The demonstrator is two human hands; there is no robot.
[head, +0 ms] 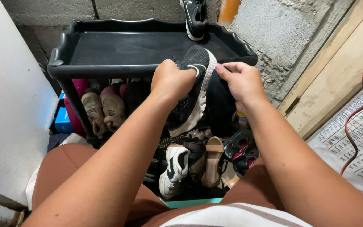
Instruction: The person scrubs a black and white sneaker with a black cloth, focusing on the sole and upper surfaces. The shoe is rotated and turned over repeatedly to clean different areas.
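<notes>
A black sneaker with a white sole (192,90) hangs in front of the black plastic shoe rack (106,69), toe up near the rim of the top tray. My left hand (171,80) grips its upper from the left side. My right hand (240,82) pinches the white sole edge near the toe. A matching black sneaker (195,17) leans against the wall at the back right of the top tray. The rest of that tray is bare.
Lower shelves hold beige sneakers (103,111), a white and black sneaker (174,168), tan sandals (211,162) and dark shoes with pink lining (240,149). A grey block wall stands behind, a white panel (9,105) left, a wooden frame (337,71) and a red cord (360,113) right.
</notes>
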